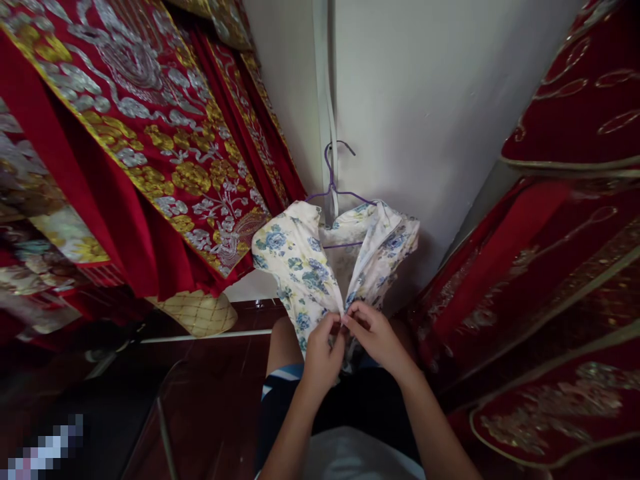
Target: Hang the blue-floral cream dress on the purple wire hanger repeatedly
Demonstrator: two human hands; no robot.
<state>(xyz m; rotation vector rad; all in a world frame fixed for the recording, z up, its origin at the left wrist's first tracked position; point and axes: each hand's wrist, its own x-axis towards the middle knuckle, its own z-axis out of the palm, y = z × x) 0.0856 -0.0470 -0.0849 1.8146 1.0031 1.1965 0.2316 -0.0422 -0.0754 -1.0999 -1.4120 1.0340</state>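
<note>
A white sleeveless blouse (310,267) with blue and green flowers hangs on a purple wire hanger (345,193), its collar and upper front spread apart. My left hand (324,347) pinches the left front edge with thumb and fingertips. Close beside it, my right hand (369,330) pinches the other front edge, and the fingertips of both hands meet at the bottom of the open V. Any button between the fingers is too small to make out. Below the hands, the lower blouse hangs over my lap, mostly hidden.
Red garments with gold and silver embroidery (190,153) hang at the left. More red embroidered cloth (565,253) hangs along the right. A pale wall (400,87) stands behind the hanger, with a white cord (331,100) running down it. The floor (210,393) is dark red.
</note>
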